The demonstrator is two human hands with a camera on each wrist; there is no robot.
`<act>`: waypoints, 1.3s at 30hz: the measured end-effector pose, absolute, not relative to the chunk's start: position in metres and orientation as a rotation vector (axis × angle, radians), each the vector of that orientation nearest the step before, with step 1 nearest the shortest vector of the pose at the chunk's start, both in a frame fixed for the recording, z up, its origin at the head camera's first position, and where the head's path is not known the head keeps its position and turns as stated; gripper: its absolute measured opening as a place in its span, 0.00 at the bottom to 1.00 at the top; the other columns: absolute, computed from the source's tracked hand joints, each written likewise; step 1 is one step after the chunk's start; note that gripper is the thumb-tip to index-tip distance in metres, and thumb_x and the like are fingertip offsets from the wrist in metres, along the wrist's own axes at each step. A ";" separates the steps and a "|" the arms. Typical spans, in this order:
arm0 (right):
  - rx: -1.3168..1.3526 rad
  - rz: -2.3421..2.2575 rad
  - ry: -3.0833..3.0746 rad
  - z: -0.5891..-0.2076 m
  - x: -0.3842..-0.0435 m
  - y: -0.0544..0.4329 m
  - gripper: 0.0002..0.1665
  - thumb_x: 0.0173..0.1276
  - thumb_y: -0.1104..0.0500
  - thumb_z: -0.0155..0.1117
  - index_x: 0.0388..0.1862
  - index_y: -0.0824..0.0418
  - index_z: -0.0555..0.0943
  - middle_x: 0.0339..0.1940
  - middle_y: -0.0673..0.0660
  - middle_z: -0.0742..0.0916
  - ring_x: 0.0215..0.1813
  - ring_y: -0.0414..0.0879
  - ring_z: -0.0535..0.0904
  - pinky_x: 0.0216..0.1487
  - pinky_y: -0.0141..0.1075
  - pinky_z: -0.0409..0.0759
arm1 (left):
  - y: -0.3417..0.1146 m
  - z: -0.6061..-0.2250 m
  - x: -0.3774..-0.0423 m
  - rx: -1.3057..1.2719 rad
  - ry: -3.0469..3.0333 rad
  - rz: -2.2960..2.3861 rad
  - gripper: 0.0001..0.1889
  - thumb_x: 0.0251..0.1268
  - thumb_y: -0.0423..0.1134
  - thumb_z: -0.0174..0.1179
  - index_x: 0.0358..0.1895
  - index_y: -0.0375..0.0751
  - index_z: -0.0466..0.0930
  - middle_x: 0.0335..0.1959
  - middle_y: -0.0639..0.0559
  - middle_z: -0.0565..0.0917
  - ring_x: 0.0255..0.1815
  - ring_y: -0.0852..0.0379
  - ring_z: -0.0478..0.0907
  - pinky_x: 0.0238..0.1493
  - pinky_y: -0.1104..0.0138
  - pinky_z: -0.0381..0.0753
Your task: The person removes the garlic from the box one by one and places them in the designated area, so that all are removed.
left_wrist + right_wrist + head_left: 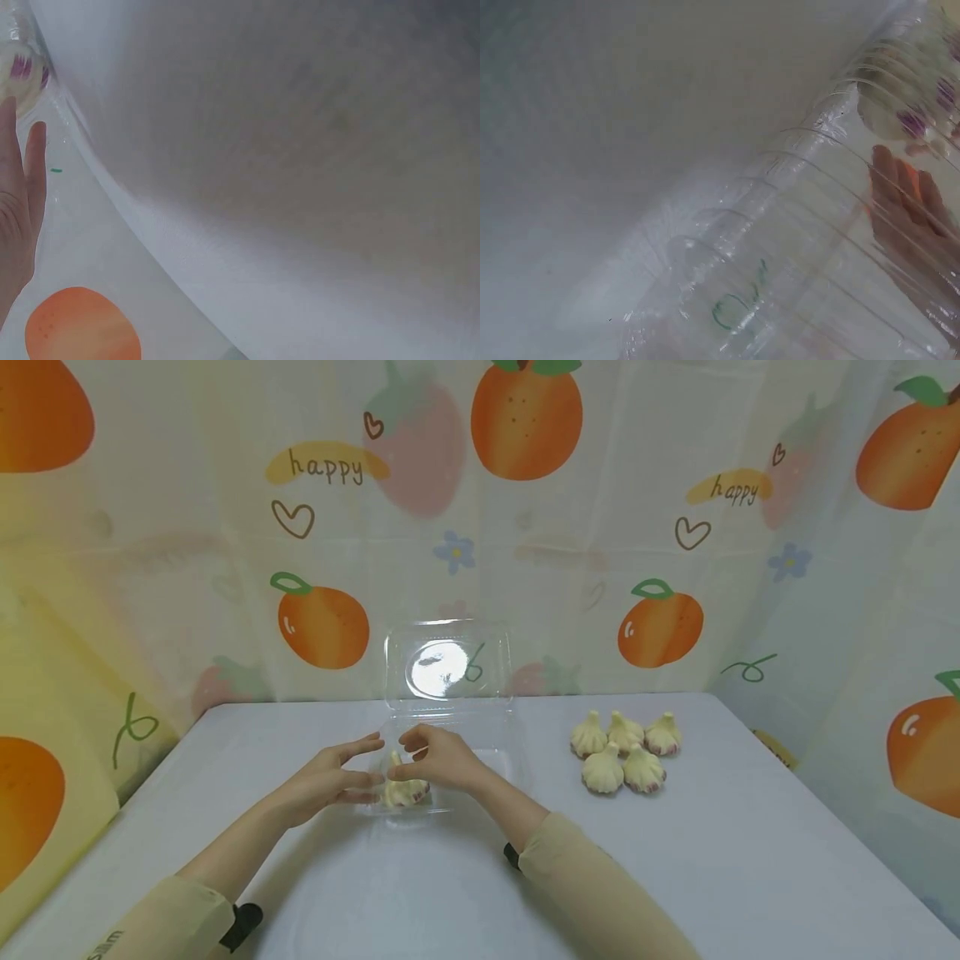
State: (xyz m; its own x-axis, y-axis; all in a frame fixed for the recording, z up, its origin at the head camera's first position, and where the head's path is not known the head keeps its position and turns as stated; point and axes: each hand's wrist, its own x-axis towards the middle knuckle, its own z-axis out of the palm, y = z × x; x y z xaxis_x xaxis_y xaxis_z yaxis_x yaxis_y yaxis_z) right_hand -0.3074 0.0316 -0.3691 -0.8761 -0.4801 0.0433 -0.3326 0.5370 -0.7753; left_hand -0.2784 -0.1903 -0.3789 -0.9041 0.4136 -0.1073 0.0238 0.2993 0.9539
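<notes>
My left hand (330,781) reaches to the left side of a clear plastic clamshell box (487,768), fingers extended, fingertips right at its wall. Inside the box's front left corner sits whitish garlic (405,793) with purple streaks, its stem pointing up. Over it, my right hand (446,758) bends loosely, with the thumb across the front of the stem and the fingertips apart from the thumb. In the right wrist view, the garlic (889,90) appears through the ribbed plastic wall. Part of the garlic is hidden behind the right hand.
Several garlic bulbs (603,768) stand grouped on the white table (712,860), right of the box. The box's transparent lid (450,664) stands raised at the back, before a fruit-printed curtain (525,552).
</notes>
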 end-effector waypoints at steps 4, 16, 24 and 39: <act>-0.708 -1.193 2.590 -0.372 -0.308 0.031 0.36 0.56 0.45 0.75 0.62 0.56 0.76 0.61 0.57 0.84 0.58 0.52 0.83 0.56 0.40 0.86 | -0.190 -0.379 -0.278 0.384 2.247 1.633 0.39 0.66 0.34 0.60 0.77 0.33 0.52 0.83 0.43 0.42 0.60 0.53 0.81 0.57 0.62 0.87; -0.771 -1.062 2.589 -0.377 -0.309 0.031 0.34 0.52 0.49 0.78 0.57 0.57 0.79 0.56 0.57 0.86 0.54 0.47 0.83 0.54 0.35 0.83 | -0.189 -0.379 -0.277 0.381 2.240 1.640 0.39 0.66 0.32 0.59 0.77 0.31 0.51 0.83 0.43 0.41 0.54 0.58 0.81 0.57 0.62 0.87; -0.804 -0.994 2.564 -0.378 -0.310 0.031 0.30 0.52 0.49 0.78 0.53 0.55 0.80 0.54 0.53 0.87 0.53 0.42 0.80 0.56 0.34 0.81 | -0.189 -0.379 -0.277 0.382 2.245 1.643 0.39 0.66 0.31 0.59 0.77 0.31 0.51 0.83 0.43 0.41 0.60 0.52 0.79 0.57 0.61 0.87; -0.851 -0.993 2.568 -0.377 -0.309 0.032 0.27 0.52 0.51 0.76 0.51 0.56 0.81 0.51 0.52 0.87 0.45 0.37 0.78 0.46 0.29 0.78 | -0.187 -0.378 -0.278 0.362 2.256 1.638 0.38 0.66 0.30 0.58 0.77 0.31 0.52 0.83 0.43 0.42 0.70 0.40 0.71 0.57 0.61 0.87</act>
State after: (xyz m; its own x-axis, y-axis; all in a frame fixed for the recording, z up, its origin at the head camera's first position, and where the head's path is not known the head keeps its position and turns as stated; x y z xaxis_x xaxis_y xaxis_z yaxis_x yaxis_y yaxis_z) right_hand -0.3086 0.0322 -0.3766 -0.7949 -0.6060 -0.0292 -0.4288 0.5952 -0.6796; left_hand -0.2777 -0.1866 -0.3781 -0.9136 0.3901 -0.1143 0.0122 0.3075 0.9515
